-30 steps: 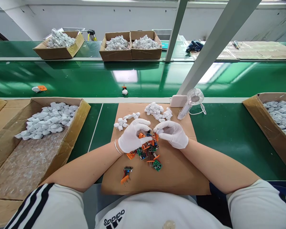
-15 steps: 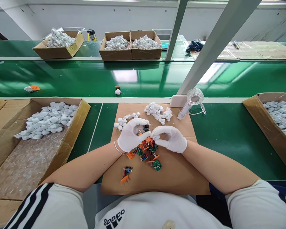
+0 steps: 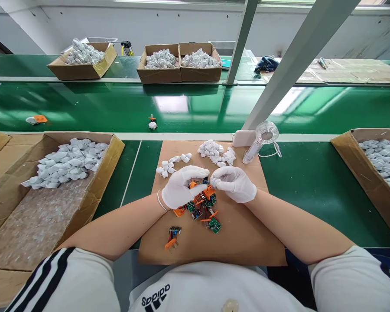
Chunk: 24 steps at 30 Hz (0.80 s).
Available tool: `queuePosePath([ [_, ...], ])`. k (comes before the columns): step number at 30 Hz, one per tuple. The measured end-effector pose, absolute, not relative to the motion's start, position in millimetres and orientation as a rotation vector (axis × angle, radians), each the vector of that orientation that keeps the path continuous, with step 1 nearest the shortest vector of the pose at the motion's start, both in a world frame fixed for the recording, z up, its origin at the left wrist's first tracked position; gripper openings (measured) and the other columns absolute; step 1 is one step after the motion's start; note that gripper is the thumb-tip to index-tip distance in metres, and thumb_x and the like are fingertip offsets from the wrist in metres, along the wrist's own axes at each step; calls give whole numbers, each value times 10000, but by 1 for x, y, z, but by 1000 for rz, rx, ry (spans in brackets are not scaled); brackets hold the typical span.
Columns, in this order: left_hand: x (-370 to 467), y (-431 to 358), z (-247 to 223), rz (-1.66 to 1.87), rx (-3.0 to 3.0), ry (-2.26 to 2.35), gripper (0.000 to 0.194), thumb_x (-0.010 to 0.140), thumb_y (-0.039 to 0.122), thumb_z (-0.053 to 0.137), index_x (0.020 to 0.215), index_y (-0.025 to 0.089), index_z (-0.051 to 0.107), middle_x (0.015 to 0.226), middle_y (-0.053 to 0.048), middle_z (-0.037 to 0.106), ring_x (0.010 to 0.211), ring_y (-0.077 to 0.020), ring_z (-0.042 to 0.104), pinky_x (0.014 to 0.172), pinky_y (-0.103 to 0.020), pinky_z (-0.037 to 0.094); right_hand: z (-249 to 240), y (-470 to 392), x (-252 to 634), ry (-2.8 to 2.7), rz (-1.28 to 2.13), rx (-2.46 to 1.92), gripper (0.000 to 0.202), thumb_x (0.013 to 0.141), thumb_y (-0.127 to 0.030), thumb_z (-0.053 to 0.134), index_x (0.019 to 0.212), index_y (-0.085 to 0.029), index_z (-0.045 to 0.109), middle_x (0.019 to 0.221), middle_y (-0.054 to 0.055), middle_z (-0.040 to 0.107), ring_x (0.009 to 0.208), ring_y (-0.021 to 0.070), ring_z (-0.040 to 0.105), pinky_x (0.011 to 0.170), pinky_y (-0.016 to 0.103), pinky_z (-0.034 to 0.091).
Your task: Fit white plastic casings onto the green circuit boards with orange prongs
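Observation:
Over a pile of orange plug parts with green circuit boards (image 3: pixel 199 201), both gloved hands meet. My left hand (image 3: pixel 184 187) pinches an orange part with a small dark circuit board (image 3: pixel 206 180). My right hand (image 3: pixel 233 183) has its fingers pressed together at the board's right side; what they hold is too small to make out. One separate orange part with a board (image 3: pixel 173 237) lies nearer my body on the brown cardboard sheet (image 3: pixel 234 242). White caps lie beyond the hands in two groups, one at the left (image 3: pixel 165 168) and one at the right (image 3: pixel 211 149).
Cardboard boxes of white caps stand at the left (image 3: pixel 113 167) and right (image 3: pixel 354 160), with more on the far shelf (image 3: pixel 159 77). A clear handheld fan (image 3: pixel 256 147) stands behind the sheet. The green conveyor (image 3: pixel 117 108) carries two white-and-orange pieces.
Both hands have shifted slightly, and the right fingers have drawn closer together beside the board. The two pieces on the conveyor have moved left.

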<state>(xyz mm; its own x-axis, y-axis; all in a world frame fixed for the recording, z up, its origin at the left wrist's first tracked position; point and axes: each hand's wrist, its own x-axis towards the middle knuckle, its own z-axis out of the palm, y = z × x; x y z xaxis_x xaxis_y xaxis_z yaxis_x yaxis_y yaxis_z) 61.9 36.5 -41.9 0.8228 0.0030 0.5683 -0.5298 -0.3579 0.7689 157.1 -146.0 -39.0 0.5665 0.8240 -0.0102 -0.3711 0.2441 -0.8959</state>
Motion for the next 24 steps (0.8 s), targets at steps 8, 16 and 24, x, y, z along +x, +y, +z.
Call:
queuePosePath([
  [8, 67, 38, -32, 628, 1904, -553, 347, 730, 159, 744, 1050, 245, 643, 1022, -77, 717, 1007, -220, 660, 873, -426, 566, -40, -143, 158, -590, 885, -1016, 239, 597, -246, 838, 794, -208, 708, 830, 20, 617, 706, 130, 591, 676, 327, 538],
  [16, 65, 38, -34, 626, 1923, -543, 258, 736, 199, 747, 974, 253, 662, 950, -58, 730, 921, -198, 682, 819, -385, 587, -37, -142, 157, -567, 949, -983, 208, 630, -219, 821, 710, -179, 633, 746, -7, 601, 638, 109, 589, 612, 285, 532],
  [24, 61, 33, -29, 621, 1915, -620, 99, 784, 279, 706, 875, 273, 668, 914, -24, 749, 838, -169, 707, 911, -428, 546, -44, -142, 158, -552, 1191, -872, 481, 562, -154, 855, 970, -180, 602, 791, -16, 676, 631, 94, 610, 615, 259, 536],
])
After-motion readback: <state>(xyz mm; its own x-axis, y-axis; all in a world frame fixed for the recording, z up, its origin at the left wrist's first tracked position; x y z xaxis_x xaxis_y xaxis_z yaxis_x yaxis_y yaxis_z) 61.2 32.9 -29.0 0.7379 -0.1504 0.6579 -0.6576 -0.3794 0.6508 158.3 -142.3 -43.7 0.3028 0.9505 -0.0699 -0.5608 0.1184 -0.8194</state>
